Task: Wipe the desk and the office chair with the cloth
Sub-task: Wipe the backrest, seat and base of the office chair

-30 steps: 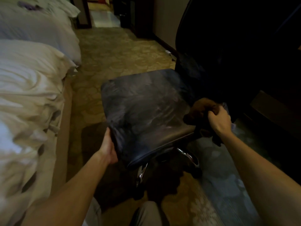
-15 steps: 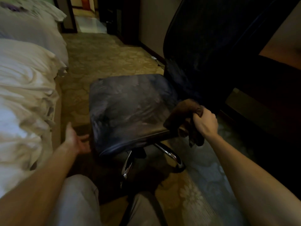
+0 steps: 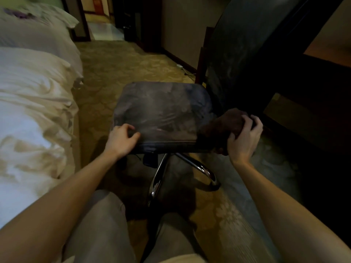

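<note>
The black office chair's seat (image 3: 163,109) sits in the middle of the view, its dark backrest (image 3: 241,54) rising at the right. My left hand (image 3: 121,139) grips the seat's front left corner, fingers curled over the edge. My right hand (image 3: 245,137) holds a bunched dark brown cloth (image 3: 226,124) against the seat's front right corner. The dark wooden desk (image 3: 307,88) stands at the right, mostly in shadow.
A bed with white bedding (image 3: 32,103) runs along the left. The chair's chrome base legs (image 3: 199,168) spread over the patterned carpet (image 3: 121,61). My knees (image 3: 106,221) are at the bottom. A doorway (image 3: 100,18) lies at the far end.
My left hand, which had let go of the seat and hung open beside it, now grips the front left corner again. The chair has turned its front edge toward me. My right hand kept the cloth.
</note>
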The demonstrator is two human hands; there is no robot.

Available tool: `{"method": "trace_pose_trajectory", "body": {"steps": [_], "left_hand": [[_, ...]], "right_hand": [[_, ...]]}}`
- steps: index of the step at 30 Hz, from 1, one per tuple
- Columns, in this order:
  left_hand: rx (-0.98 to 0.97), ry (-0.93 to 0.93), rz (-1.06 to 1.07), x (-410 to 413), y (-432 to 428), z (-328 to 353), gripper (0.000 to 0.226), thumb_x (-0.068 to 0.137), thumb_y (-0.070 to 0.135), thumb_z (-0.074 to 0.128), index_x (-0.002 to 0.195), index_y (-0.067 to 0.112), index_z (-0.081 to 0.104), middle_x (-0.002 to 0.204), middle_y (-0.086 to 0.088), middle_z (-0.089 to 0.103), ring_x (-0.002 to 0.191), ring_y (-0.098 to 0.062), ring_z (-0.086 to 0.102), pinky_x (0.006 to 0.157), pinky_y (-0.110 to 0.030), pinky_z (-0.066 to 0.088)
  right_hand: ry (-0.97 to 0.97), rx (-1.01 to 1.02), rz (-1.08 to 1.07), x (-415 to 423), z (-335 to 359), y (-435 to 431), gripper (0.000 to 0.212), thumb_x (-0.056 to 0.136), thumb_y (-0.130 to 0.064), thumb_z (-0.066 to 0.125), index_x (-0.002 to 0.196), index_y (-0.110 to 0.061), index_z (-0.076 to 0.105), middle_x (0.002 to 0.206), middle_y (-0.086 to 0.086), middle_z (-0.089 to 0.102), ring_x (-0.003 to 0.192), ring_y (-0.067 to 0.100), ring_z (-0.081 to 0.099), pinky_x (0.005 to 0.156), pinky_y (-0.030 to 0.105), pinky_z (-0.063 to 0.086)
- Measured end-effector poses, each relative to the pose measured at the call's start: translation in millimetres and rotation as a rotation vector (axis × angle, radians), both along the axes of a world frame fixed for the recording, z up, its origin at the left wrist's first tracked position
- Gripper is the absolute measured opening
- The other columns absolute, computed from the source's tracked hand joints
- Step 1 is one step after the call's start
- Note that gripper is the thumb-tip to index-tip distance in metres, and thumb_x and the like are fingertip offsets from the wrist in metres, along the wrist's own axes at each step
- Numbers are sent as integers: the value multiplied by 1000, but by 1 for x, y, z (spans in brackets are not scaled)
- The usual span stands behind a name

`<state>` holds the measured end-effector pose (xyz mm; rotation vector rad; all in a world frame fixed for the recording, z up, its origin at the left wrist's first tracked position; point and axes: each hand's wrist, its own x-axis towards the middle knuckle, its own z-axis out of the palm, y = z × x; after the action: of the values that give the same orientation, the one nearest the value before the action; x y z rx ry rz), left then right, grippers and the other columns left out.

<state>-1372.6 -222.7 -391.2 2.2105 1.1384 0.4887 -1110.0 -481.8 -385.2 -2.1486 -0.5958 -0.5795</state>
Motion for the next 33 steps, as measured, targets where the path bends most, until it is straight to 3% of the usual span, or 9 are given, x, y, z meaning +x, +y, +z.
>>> {"method": "trace_pose_trajectory", "body": {"steps": [4, 9, 13, 16, 20, 24, 27, 30, 33], "left_hand": [[-163, -1, 179, -19, 10, -22, 55, 98, 46, 61, 142, 16, 49, 151, -22, 36, 142, -41, 30, 119, -50, 30], [-470, -187, 355, -27, 32, -42, 62, 103, 42, 54, 145, -3, 46, 143, -24, 53, 128, -40, 55, 110, -46, 44], [-479, -199, 346, -25, 37, -53, 58, 106, 40, 49, 146, -2, 45, 141, -22, 55, 127, -39, 55, 106, -40, 43], [-489, -145, 316, -26, 44, -55, 68, 104, 49, 48, 146, -5, 43, 140, -25, 56, 125, -41, 56, 105, -42, 45], [-494, -121, 320, -26, 52, -62, 78, 101, 58, 49, 146, -5, 42, 139, -24, 56, 123, -41, 57, 102, -44, 47], [-478, -98, 325, -24, 56, -67, 77, 100, 57, 51, 141, -7, 47, 139, -27, 55, 119, -41, 58, 102, -44, 49], [-428, -29, 327, -25, 55, -60, 75, 101, 56, 51, 136, -11, 52, 136, -31, 56, 119, -44, 58, 98, -43, 48], [-255, 64, 302, -22, 42, -46, 75, 101, 55, 49, 142, -8, 46, 143, -34, 47, 130, -50, 48, 110, -51, 43], [-11, 6, 181, -12, 19, -32, 62, 101, 46, 53, 142, 0, 49, 145, -29, 47, 134, -46, 44, 113, -54, 38]], "right_hand": [[128, 118, -135, -17, -18, 10, 61, 72, -3, 68, 132, -9, 53, 144, 20, 37, 129, 39, 40, 109, 43, 35], [218, 269, -175, -40, -24, 26, 69, 76, -5, 65, 142, -19, 49, 150, 18, 30, 133, 36, 36, 106, 33, 29], [250, 341, -91, -56, -33, 25, 77, 75, 12, 54, 148, -10, 45, 160, 19, 22, 148, 36, 25, 119, 35, 22], [316, 496, -50, -57, -33, 9, 71, 73, 14, 48, 142, -2, 49, 158, 17, 32, 147, 31, 31, 117, 16, 20], [362, 392, -199, -42, -21, -13, 56, 78, -2, 52, 133, -4, 59, 156, 15, 31, 142, 34, 30, 118, 33, 23], [435, 303, -188, -42, -16, -24, 62, 70, -22, 47, 127, -6, 65, 132, 18, 52, 123, 38, 47, 107, 40, 37], [641, 351, -176, -48, -23, -31, 47, 77, -23, 47, 118, -16, 71, 106, 13, 68, 107, 38, 62, 86, 39, 48], [1083, 387, -96, -43, -37, -37, 36, 90, -13, 47, 120, -7, 65, 109, 19, 70, 98, 37, 68, 81, 46, 55], [1445, 239, 33, -47, -52, -50, 17, 97, -16, 47, 100, -9, 62, 69, 12, 68, 51, 23, 63, 48, 29, 53]]}}
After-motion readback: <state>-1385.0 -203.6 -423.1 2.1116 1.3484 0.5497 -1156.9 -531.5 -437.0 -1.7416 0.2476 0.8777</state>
